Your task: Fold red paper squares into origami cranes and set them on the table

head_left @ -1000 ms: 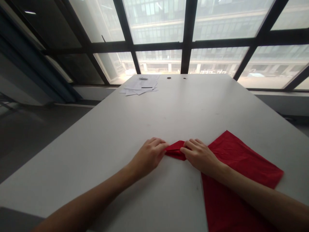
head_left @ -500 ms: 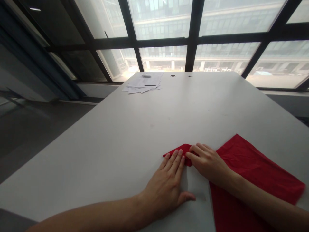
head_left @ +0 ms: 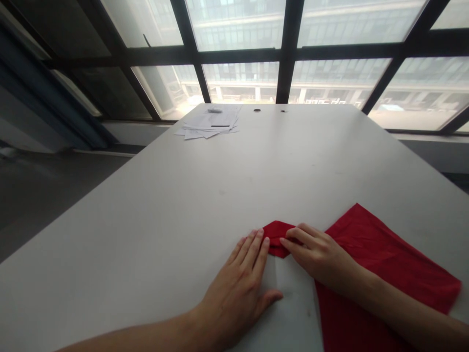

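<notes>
A small folded piece of red paper or cloth (head_left: 277,231) lies on the white table between my two hands. My left hand (head_left: 244,274) rests flat, its fingers stretched out over the left end of the piece and its thumb spread away. At the right end, my right hand (head_left: 315,249) has its thumb and fingertips pinched on the piece. Under my right wrist and forearm spreads a larger red sheet (head_left: 388,244), with some wrinkles; whether it is cloth or paper I cannot tell.
The white table (head_left: 164,210) stretches away toward large windows with dark frames (head_left: 287,54). Several sheets of white paper (head_left: 205,124) lie stacked at its far left, with a small object on top. Two small dark round spots (head_left: 257,110) show near the far edge.
My left hand has slid left along the small red piece, uncovering more of its middle. My right hand stays pinched at the right end. The view has shifted slightly.
</notes>
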A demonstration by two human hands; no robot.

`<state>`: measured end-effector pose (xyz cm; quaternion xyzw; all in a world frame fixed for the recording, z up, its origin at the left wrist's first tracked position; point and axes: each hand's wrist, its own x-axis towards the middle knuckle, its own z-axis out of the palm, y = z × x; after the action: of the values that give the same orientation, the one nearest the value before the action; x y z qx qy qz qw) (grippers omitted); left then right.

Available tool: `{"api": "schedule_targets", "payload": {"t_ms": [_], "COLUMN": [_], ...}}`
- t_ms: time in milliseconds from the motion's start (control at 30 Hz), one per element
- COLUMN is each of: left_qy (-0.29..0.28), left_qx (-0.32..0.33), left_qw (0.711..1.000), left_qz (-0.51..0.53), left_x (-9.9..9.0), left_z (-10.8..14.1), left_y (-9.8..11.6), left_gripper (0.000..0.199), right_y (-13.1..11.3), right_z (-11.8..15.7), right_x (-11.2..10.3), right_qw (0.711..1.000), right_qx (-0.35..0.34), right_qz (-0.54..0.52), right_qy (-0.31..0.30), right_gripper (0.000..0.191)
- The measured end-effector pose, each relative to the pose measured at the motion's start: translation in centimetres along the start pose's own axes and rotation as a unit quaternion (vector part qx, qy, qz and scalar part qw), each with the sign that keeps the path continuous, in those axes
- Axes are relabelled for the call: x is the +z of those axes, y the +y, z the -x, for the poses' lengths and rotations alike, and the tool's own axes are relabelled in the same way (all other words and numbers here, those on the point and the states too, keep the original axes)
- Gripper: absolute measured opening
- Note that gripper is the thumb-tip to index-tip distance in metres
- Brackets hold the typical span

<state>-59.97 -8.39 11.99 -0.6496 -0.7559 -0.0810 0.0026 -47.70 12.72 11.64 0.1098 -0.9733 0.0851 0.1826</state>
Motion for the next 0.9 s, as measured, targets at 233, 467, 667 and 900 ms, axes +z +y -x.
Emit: {"api": "schedule_targets", "payload": {"t_ms": [233, 467, 667, 900], "left_qy": [0.006, 0.002, 0.019, 0.034], "left_qx": [0.003, 0.004, -0.002, -0.006], "left_qw": [1.000, 1.000, 1.000, 0.999], "left_qz": [-0.014, -0.024, -0.004, 0.028], "left_x": [-0.1, -0.2, -0.3, -0.6], "left_z": [0.1, -0.2, -0.7, -1.1], "left_y": [-0.6, -0.7, -0.9, -1.4], "left_gripper": [0.083, 0.082, 0.069, 0.047], "right_y": [-0.2, -0.3, -0.8, -0.8], "right_z": [-0.2, -0.2, -0.3, -0.4], "right_x": [-0.1, 0.0, -0.1, -0.1], "right_qw": [1.000, 0.999, 1.000, 1.000], "right_qx": [0.007, 0.006, 0.000, 0.004], "right_qz": [0.015, 0.032, 0.015, 0.019], "right_qy": [-0.007, -0.012, 0.022, 0.000], "right_gripper": [0.021, 0.020, 0.022, 0.027]}}
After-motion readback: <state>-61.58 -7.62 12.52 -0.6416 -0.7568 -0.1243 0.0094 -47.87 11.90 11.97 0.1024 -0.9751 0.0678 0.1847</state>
